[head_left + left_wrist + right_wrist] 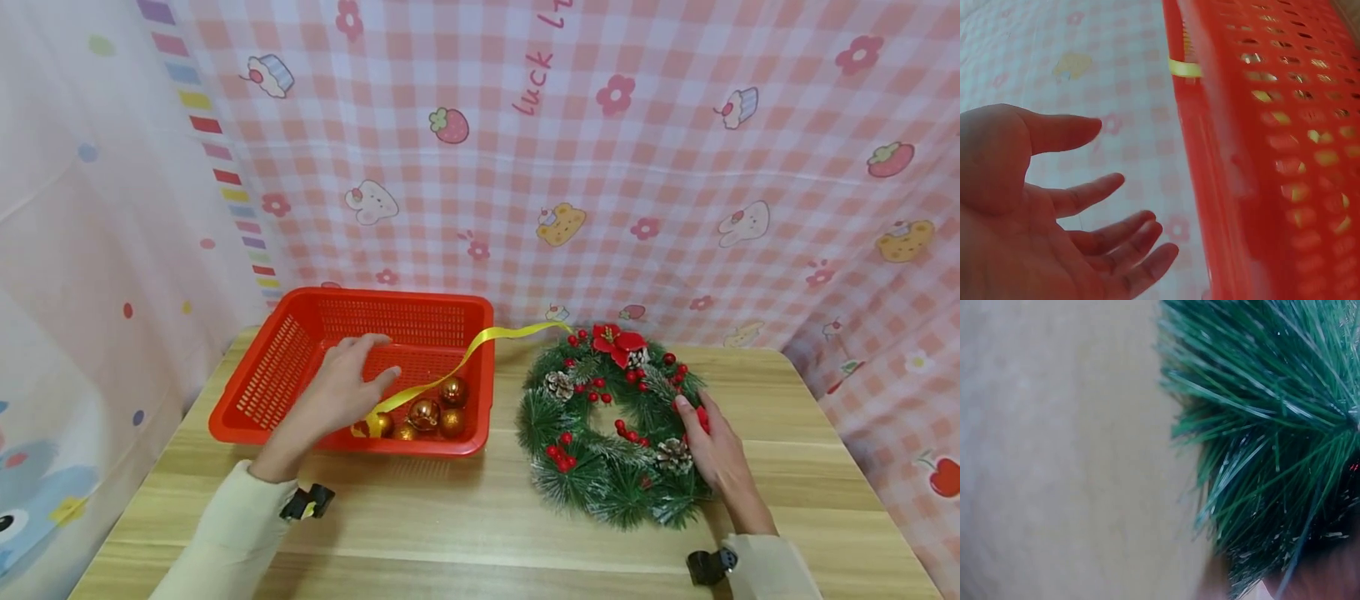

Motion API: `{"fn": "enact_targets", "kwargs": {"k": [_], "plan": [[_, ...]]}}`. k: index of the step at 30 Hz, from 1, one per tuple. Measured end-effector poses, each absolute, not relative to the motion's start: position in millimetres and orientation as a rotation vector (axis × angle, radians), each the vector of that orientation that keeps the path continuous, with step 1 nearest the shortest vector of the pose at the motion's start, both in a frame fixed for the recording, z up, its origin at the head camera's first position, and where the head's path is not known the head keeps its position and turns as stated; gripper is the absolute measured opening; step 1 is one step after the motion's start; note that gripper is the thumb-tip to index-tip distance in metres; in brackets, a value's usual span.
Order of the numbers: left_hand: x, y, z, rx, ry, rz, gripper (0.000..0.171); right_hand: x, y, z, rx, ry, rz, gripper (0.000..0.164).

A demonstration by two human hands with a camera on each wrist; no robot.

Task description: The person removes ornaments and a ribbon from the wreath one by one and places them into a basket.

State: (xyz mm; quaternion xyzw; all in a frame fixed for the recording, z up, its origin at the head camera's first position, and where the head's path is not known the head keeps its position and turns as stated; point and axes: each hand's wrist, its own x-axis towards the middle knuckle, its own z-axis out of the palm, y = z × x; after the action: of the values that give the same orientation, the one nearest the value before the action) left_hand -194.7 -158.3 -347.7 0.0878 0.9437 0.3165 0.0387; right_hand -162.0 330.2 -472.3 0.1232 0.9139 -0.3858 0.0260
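My left hand (341, 387) hovers over the red plastic basket (247, 437), its fingers spread and holding nothing. In the left wrist view the same hand (1054, 206) is beside the basket's wall (1241, 175), palm and fingers bare. Several shiny gold balls (424, 413) lie in the basket's near right corner. A yellow ribbon (491, 335) runs from the balls over the basket's rim to the top of a green wreath (555, 417). With thumb and fingers, my right hand (716, 450) grips the wreath's right side, by a red flower. Green needles (1272, 412) fill much of the right wrist view.
The wreath carries red berries (561, 454), pine cones (558, 385) and a large red poinsettia (618, 343). Basket and wreath stand side by side on a wooden table (450, 533). Behind them hangs a pink checked curtain (510, 183), close to the table's back edge.
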Motion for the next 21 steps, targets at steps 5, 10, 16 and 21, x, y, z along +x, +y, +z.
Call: {"fn": "enact_targets", "kwargs": {"k": [5, 10, 16, 21], "plan": [[-214.3, -133.7, -340.0, 0.347, 2.791, 0.944, 0.054, -162.7, 330.9, -473.0, 0.379, 2.816, -1.205, 0.084], [-230.9, -105.4, -335.7, 0.388, 2.722, 0.876, 0.059, -163.6, 331.3, -473.4, 0.378, 2.824, -1.205, 0.084], [-249.9, -81.1, -346.7, 0.425, 2.666, 0.834, 0.062, -163.6, 331.0, -473.1, 0.398, 2.816, -1.211, 0.084], [-262.0, -71.5, -355.6, 0.398, 2.601, 0.908, 0.065, -163.7, 330.9, -472.8, 0.405, 2.813, -1.226, 0.084]]}}
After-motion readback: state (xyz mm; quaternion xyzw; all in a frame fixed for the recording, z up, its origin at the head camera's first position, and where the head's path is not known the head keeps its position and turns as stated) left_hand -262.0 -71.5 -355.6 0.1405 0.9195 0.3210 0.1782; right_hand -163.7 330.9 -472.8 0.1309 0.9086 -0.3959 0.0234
